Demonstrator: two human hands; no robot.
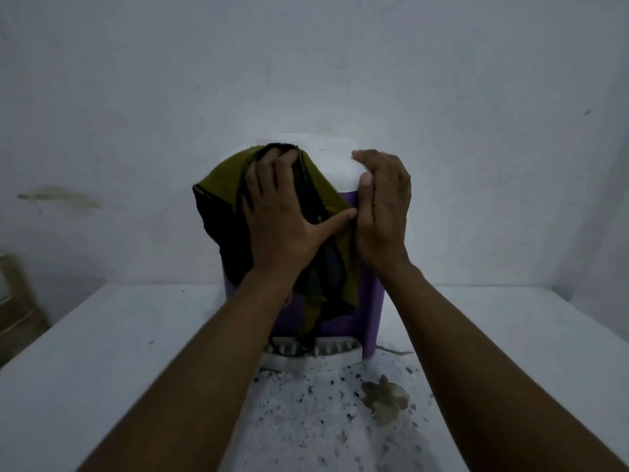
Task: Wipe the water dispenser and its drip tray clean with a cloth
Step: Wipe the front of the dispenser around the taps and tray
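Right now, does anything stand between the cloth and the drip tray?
Nothing visible does. The cloth, gripped by the left hand high on the water dispenser, hangs down its front, and its dark tail reaches the drip tray. The right hand grips the white top, out of the way.

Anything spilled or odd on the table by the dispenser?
Yes. A brownish stain lies on the table in front of the dispenser's drip tray, towards the right, amid scattered black specks. The cloth trails down to the tray.
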